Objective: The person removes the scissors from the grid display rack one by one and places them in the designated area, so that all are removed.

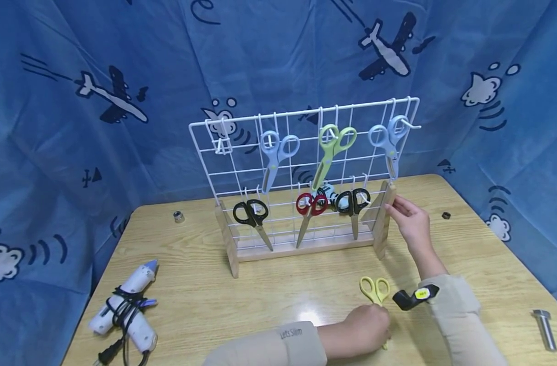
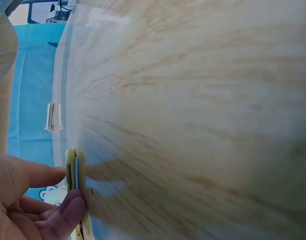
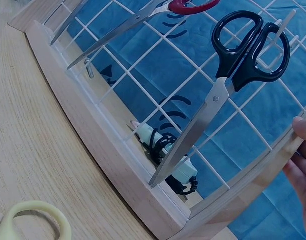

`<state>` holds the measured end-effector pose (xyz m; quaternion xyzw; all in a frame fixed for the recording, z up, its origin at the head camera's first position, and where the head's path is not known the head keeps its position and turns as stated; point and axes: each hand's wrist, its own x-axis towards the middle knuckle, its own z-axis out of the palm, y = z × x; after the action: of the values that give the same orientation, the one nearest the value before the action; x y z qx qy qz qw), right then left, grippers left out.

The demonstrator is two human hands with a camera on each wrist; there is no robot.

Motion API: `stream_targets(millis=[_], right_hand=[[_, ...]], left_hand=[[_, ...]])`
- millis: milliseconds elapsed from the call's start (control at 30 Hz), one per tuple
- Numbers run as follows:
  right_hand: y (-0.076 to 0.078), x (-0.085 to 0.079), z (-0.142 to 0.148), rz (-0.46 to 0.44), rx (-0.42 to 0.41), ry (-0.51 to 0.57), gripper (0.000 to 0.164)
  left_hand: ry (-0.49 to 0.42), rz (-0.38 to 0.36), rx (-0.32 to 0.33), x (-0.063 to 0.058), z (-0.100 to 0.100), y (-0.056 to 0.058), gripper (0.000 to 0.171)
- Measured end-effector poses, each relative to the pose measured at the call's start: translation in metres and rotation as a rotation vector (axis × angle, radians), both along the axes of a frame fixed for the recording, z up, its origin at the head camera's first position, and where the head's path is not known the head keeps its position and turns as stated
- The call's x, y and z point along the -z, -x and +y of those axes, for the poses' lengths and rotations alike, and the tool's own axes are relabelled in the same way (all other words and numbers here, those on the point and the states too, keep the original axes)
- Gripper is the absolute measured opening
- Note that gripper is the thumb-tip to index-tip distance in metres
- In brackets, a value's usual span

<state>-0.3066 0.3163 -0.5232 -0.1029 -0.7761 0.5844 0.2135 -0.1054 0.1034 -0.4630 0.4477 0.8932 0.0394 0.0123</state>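
Note:
My left hand [image 1: 366, 328] pinches yellow scissors [image 1: 374, 290] by the blade part, low over the table in front of the rack. Its thumb and fingers press the scissors [image 2: 75, 170] from the sides in the left wrist view; the handle loops point toward the rack. With thumb and fingers my right hand [image 1: 411, 221] grips the right wooden upright [image 1: 382, 223] of a white wire rack [image 1: 260, 175]. Close by that hand hang black-handled scissors [image 3: 217, 95]. Red scissors [image 1: 311, 206], another black pair [image 1: 252, 212], blue scissors [image 1: 271, 157] and green scissors [image 1: 331, 147] also hang there.
More blue scissors [image 1: 389, 140] hang top right; the top-left hook [image 1: 222, 145] bears nothing. A cord-wrapped glue gun [image 1: 127, 310] lies left, a mint corded tool [image 3: 180, 167] behind the rack. A bolt [image 1: 545, 330] lies right; nuts [image 1: 179, 217] sit near the back corners.

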Motion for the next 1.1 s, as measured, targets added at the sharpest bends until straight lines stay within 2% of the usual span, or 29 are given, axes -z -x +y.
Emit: stream_targets(millis=[100,167,267,333,367,433,533,633,700,767,833,900,1100], right_hand=[[0.001,0.001,0.0,0.004,-0.006,0.002,0.046],[0.001,0.003,-0.001,0.009,-0.012,0.009,0.046],[0.002,0.005,-0.002,0.012,-0.016,-0.003,0.046],[0.002,0.006,-0.002,0.019,-0.008,-0.011,0.046],[0.002,0.006,-0.001,0.021,-0.004,-0.014,0.046],[0.002,0.005,0.0,0.024,-0.001,-0.016,0.046],[0.002,0.004,0.001,0.026,0.001,-0.021,0.046],[0.003,0.003,0.001,0.041,0.005,-0.02,0.046],[0.003,0.002,0.002,0.056,0.004,-0.016,0.046],[0.003,0.003,0.002,0.057,0.003,-0.009,0.046],[0.004,0.004,0.003,0.05,-0.001,-0.004,0.046],[0.004,0.005,0.003,0.038,-0.005,0.0,0.046],[0.004,0.005,0.003,0.017,-0.002,-0.003,0.046]], left_hand=[[-0.023,-0.043,-0.039,-0.012,-0.004,0.003,0.029],[-0.06,-0.106,-0.09,-0.027,-0.014,0.009,0.03],[-0.184,-0.244,-0.191,-0.062,-0.038,0.023,0.02],[-0.321,-0.316,-0.243,-0.087,-0.061,0.036,0.013],[-0.393,-0.334,-0.28,-0.1,-0.073,0.043,0.016],[-0.567,-0.298,-0.327,-0.122,-0.097,0.056,0.02],[-0.827,-0.152,-0.382,-0.147,-0.13,0.074,0.018],[-1.032,0.029,-0.399,-0.164,-0.154,0.088,0.02],[-1.11,0.109,-0.409,-0.172,-0.165,0.097,0.022],[-1.149,0.152,-0.417,-0.178,-0.171,0.105,0.024],[-1.163,0.161,-0.418,-0.181,-0.174,0.111,0.024],[-1.165,0.15,-0.414,-0.185,-0.175,0.115,0.022],[-1.111,0.091,-0.46,-0.191,-0.176,0.12,0.018]])
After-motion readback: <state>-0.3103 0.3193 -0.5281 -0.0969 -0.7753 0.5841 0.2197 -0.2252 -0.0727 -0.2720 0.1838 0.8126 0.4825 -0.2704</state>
